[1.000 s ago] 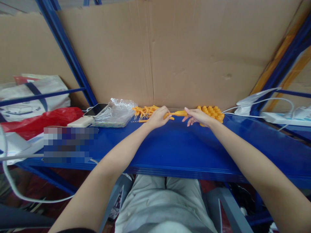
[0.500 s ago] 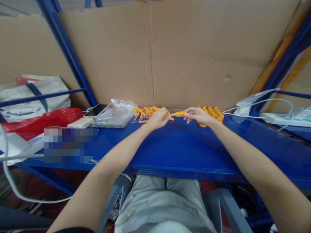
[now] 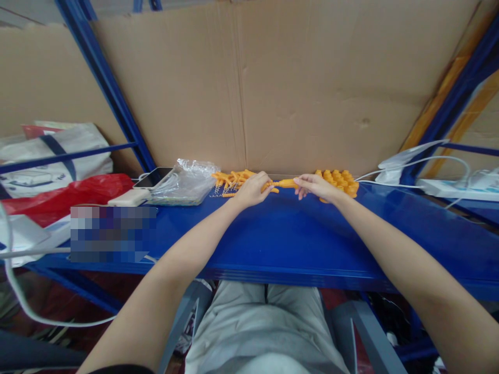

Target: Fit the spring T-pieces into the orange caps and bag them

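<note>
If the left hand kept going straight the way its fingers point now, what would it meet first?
The left hand points right, along the orange piece it grips; next in line comes the right hand on that piece's other end. Depth is hard to judge, but they look level.

The slim plastic piece (image 3: 284, 183) between my left hand (image 3: 251, 190) and my right hand (image 3: 317, 187) is plain orange, as are the loose ridged plastic sticks (image 3: 231, 179) and the knobbly plastic cluster (image 3: 340, 182). My glossy metal desk (image 3: 273, 239) is deep blue. Behind it the cardboard sheet (image 3: 296, 93) is plain tan. The crumpled plastic bag (image 3: 70, 191) is red; my trousers (image 3: 253, 332) are pale grey.
</note>
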The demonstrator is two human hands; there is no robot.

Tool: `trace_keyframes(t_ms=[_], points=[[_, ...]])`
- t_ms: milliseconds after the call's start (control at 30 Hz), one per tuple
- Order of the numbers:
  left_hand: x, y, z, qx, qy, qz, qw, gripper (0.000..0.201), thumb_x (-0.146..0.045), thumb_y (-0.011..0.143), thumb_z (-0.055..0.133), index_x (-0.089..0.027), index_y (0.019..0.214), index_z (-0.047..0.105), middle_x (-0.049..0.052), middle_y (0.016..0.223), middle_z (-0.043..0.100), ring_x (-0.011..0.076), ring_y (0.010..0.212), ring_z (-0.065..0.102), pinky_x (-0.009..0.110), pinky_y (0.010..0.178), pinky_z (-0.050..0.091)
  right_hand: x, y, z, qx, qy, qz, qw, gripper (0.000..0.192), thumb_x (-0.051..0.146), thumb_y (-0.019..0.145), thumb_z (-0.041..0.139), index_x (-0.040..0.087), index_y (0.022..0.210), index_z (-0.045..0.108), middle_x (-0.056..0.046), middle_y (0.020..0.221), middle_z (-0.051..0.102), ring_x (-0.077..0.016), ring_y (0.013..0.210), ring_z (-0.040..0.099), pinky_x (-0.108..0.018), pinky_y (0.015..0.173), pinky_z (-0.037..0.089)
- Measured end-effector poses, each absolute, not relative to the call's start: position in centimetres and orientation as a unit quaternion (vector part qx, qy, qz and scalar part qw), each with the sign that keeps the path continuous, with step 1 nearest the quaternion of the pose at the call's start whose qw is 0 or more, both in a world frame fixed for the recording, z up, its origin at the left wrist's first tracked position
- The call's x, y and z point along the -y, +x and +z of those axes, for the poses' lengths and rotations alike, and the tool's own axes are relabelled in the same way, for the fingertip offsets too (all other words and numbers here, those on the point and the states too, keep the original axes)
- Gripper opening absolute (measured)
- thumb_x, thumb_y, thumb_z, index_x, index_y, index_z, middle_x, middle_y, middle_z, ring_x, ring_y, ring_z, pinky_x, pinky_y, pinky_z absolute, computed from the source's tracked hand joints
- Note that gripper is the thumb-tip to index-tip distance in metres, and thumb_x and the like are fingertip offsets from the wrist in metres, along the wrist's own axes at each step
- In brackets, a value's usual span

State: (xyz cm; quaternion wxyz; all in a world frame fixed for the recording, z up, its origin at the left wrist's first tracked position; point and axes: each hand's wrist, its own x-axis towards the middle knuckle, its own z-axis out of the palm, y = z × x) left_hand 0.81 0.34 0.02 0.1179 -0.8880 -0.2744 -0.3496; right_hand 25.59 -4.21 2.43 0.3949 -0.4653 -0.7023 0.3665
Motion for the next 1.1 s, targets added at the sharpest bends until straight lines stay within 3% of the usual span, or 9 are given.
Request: trace_keyframes(t_ms=[200, 433, 700, 933, 1100], points=[[-0.3, 0.8, 0.2, 0.29, -0.878, -0.369, 0.096, 0.014, -0.028, 0.095, 0.057, -0.018, 0.085, 0.059, 0.008, 0.091, 0.065, 0.0209, 0.085, 0.063, 0.034, 0.078, 0.051, 3.7, 24.8, 1.5, 0.709, -0.463, 0.295, 0.443, 0.03, 0.049, 0.1, 0.054, 0.022, 0.086, 0.052, 0.001, 0.073, 0.064, -0.0101, 0.051, 0.054, -0.022, 0.051, 0.042], [0.2, 1.6, 0.0, 0.265, -0.883, -0.383, 0.068, 0.018, -0.032, 0.095, 0.058, -0.018, 0.085, 0.061, 0.006, 0.089, 0.066, 0.0193, 0.082, 0.063, 0.033, 0.076, 0.051, 4.4, 25.1, 1.1, 0.785, -0.461, 0.008, 0.413, 0.041, 0.063, 0.097, 0.046, 0.023, 0.096, 0.058, -0.002, 0.075, 0.062, -0.0182, 0.067, 0.056, -0.028, 0.066, 0.041], [1.0, 2.3, 0.1, 0.224, -0.883, -0.404, 0.082, 0.02, -0.035, 0.095, 0.056, -0.018, 0.086, 0.06, 0.006, 0.089, 0.066, 0.019, 0.081, 0.064, 0.033, 0.076, 0.051, 4.4, 24.7, 1.3, 0.763, -0.51, -0.132, 0.373, 0.036, 0.037, 0.1, 0.034, 0.022, 0.072, 0.051, -0.003, 0.06, 0.055, -0.0178, 0.057, 0.051, -0.029, 0.06, 0.03], [1.0, 2.0, 0.2, 0.216, -0.886, -0.383, 0.148, 0.017, -0.031, 0.097, 0.052, -0.018, 0.089, 0.058, 0.008, 0.089, 0.065, 0.0207, 0.085, 0.064, 0.033, 0.076, 0.05, 5.3, 23.3, 2.6, 0.74, -0.573, -0.064, 0.348, 0.036, 0.029, 0.097, 0.032, 0.022, 0.066, 0.048, -0.005, 0.062, 0.056, -0.0188, 0.062, 0.053, -0.03, 0.063, 0.034], [1.3, 1.8, 0.4, 0.227, -0.888, -0.353, 0.187, 0.017, -0.031, 0.098, 0.05, -0.018, 0.091, 0.059, 0.009, 0.092, 0.065, 0.0224, 0.088, 0.064, 0.034, 0.078, 0.05, 5.9, 22.5, 3.3, 0.697, -0.61, 0.123, 0.356, 0.038, 0.023, 0.096, 0.037, 0.021, 0.059, 0.046, -0.002, 0.052, 0.047, -0.0139, 0.052, 0.046, -0.026, 0.054, 0.034]])
